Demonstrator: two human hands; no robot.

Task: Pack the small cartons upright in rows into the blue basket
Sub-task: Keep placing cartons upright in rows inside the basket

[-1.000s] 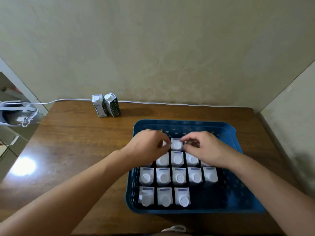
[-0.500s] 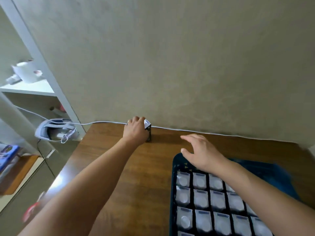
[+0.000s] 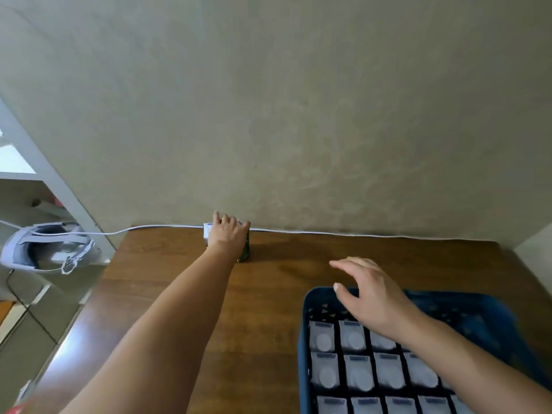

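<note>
The blue basket (image 3: 304,330) sits at the lower right of the wooden table, holding several white-capped cartons (image 3: 355,375) upright in rows. At the table's far edge by the wall, my left hand (image 3: 227,234) reaches over and grips the small cartons (image 3: 245,252) standing there; a white top corner and a dark green side show past my fingers, the rest is hidden. My right hand (image 3: 370,294) hovers over the basket's far left corner, fingers spread and holding nothing.
A white cable (image 3: 328,233) runs along the wall at the table's (image 3: 268,294) back edge. Left of the table stands a white shelf post (image 3: 50,177) with a grey headset (image 3: 44,249) beside it. The floor lies beyond the table's left edge.
Both hands left the cartons in the basket. My left hand reached to the far cartons and closed over them, my right hand lifted above the basket's corner, and the view tilted up and left.
</note>
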